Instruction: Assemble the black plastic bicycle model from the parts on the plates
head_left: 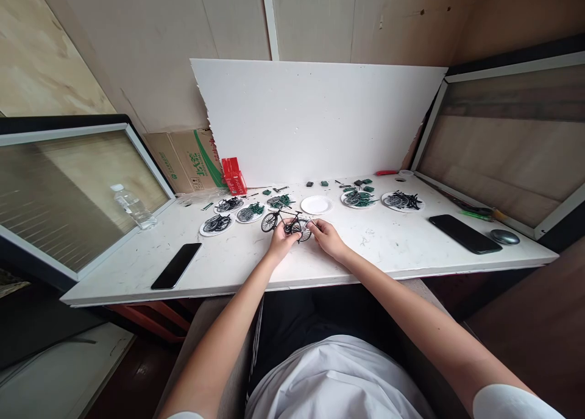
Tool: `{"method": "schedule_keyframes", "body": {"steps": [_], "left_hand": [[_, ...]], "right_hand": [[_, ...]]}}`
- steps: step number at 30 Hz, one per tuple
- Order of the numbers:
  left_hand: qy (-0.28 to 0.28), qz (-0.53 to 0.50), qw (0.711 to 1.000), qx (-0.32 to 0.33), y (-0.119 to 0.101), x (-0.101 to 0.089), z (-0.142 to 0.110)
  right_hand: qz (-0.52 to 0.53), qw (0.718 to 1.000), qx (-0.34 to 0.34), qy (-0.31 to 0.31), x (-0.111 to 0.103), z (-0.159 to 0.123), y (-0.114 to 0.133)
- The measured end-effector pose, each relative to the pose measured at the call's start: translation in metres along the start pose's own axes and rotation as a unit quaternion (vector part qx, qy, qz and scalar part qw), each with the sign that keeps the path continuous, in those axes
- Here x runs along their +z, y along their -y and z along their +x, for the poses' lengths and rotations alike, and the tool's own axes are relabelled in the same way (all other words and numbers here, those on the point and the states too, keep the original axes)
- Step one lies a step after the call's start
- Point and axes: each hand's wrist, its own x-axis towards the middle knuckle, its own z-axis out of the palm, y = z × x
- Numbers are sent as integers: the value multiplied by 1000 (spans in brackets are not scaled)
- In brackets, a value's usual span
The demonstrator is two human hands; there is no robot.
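Observation:
A small black model bicycle is held just above the white table, its one wheel pointing left and the other between my hands. My left hand is closed around its lower middle, near the pedals. The fingers of my right hand pinch the edge of the wheel on the right; whether a small part is between them is hidden. Behind the bicycle lies a bare white paper plate. Plates of dark and green plastic parts stand nearby, among them one with green pieces and one with black pieces.
Phones lie at the left and right, the right one beside a grey mouse. A plastic bottle leans at the left. A red box and a carton stand behind. A white board closes off the back.

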Motion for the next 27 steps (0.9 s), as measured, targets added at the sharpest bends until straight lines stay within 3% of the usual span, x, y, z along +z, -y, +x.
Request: {"method": "schedule_keyframes", "body": {"steps": [9,18,21,27], "left_hand": [[4,11,1000,29,6,-3,5],[-42,50,998,0,9,-4,6],[-8,33,999,-22,6,-4,3],[120,-15,991,-62,-15,0,-8]], "right_hand": [[-3,996,-54,-70,-1,2,-1],[-32,989,-82,-118,-3,0,-3],[-49,986,-83,-135,-4,-1,-3],[-43,989,-84,-115,-2,-4,0]]}}
